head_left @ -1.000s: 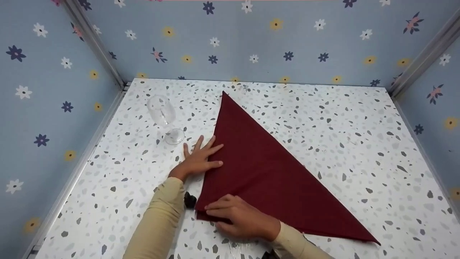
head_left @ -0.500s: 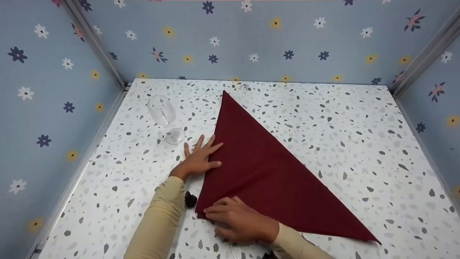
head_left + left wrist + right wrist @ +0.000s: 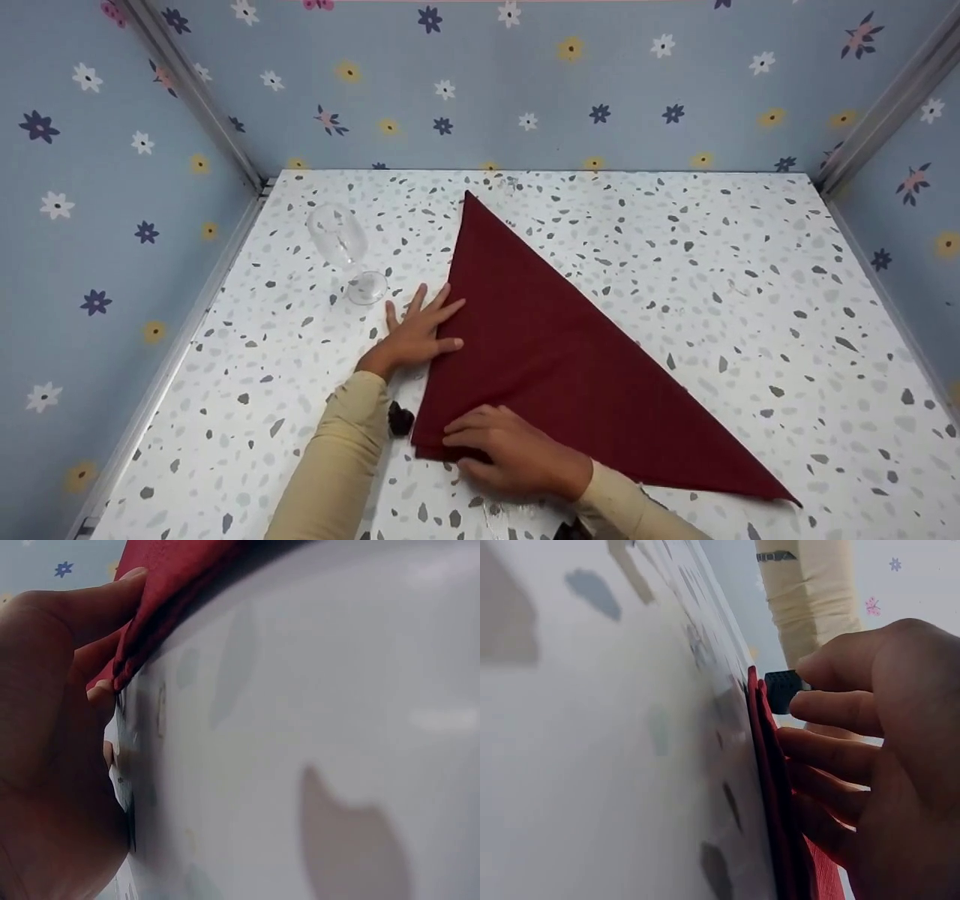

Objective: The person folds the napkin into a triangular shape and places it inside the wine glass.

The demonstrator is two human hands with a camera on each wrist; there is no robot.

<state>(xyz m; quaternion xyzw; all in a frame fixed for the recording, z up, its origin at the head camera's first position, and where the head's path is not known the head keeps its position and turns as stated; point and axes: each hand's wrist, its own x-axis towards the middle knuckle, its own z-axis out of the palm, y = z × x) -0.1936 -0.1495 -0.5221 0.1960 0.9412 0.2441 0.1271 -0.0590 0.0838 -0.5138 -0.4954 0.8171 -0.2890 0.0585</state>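
The left hand [image 3: 415, 336] lies flat on the napkin's [image 3: 555, 352] edge — the right hand's [image 3: 510, 454] grip, seemingly relaxed, presses its near corner.

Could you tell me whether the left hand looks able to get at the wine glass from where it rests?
Probably yes: the left hand lies flat beside the wine glass, with only bare tabletop between them.

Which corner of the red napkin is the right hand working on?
The near left corner, by the beige sleeve. The right hand has its fingers on it. The far tip and the long point at the near right lie untouched.
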